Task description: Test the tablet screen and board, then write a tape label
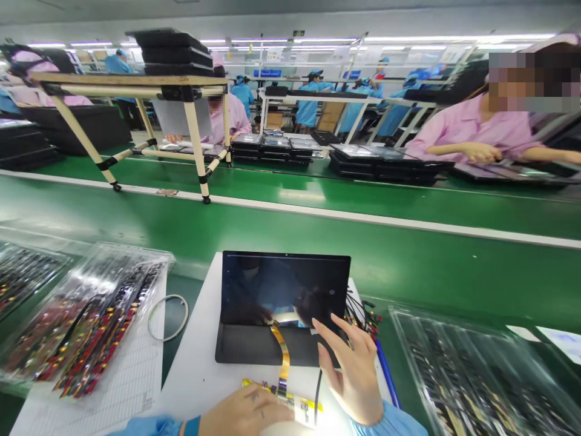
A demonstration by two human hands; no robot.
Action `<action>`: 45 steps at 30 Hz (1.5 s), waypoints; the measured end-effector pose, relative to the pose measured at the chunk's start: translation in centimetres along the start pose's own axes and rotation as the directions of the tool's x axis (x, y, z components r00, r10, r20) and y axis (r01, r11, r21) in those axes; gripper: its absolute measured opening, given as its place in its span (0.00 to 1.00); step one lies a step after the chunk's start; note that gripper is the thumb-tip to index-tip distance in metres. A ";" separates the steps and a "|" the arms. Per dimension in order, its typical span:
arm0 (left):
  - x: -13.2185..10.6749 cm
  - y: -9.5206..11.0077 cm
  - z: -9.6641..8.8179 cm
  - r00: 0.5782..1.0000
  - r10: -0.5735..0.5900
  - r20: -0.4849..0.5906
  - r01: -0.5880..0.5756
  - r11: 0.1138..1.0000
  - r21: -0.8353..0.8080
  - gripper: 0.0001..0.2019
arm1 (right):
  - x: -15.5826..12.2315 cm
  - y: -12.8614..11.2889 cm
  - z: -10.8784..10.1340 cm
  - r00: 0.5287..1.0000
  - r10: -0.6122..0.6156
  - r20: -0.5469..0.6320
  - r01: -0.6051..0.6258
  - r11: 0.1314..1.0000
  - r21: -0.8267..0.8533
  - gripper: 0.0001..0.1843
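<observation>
A dark tablet screen (pixel 281 290) leans tilted on a dark flat panel (pixel 240 348) on the white work surface. An orange flex cable (pixel 284 354) runs down from its lower edge to a yellow-taped part (pixel 302 404). Over that part lies my left hand (pixel 249 412), fingers closed together along it; their tips are partly hidden. My right hand (pixel 351 366) is open, fingers spread, at the screen's lower right corner; whether the fingertips touch the glass I cannot tell. A thin black cable (pixel 318 390) passes down between my hands.
Plastic trays of small boards with cables (pixel 104 309) lie at left, beside a pale ring (pixel 167 318). Another clear tray (pixel 476 363) is at right, near a blue stick (pixel 388 372). Behind runs a green belt (pixel 385 254) with a pipe stand (pixel 195 139); co-workers (pixel 481 130) sit beyond.
</observation>
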State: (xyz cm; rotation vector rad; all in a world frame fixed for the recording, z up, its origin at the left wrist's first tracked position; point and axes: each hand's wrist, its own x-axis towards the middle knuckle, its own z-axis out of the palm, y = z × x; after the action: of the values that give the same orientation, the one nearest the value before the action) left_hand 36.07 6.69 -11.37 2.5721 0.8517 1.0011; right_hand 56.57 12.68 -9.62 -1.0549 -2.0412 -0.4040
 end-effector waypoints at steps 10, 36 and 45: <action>-0.4 -0.3 -0.4 0.981 0.167 0.103 -0.180 0.974 0.140 0.15 | 0.3 -0.6 0.1 1.000 -0.017 -0.006 0.018 0.993 0.118 0.09; -0.5 -0.5 -1.0 0.963 0.190 0.193 -0.217 0.968 0.129 0.13 | 0.1 -0.8 0.4 0.954 -0.184 0.236 0.163 0.981 0.107 0.16; -0.6 -0.5 -1.0 0.967 0.191 0.171 -0.214 0.969 0.126 0.13 | 1.2 -1.1 0.0 0.971 -0.164 0.174 0.158 0.986 0.047 0.13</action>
State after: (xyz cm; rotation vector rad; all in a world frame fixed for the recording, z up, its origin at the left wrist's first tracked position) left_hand 34.82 6.78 -11.15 2.8631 0.6503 0.7985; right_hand 55.26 12.67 -8.64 -0.9363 -2.2937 -0.3682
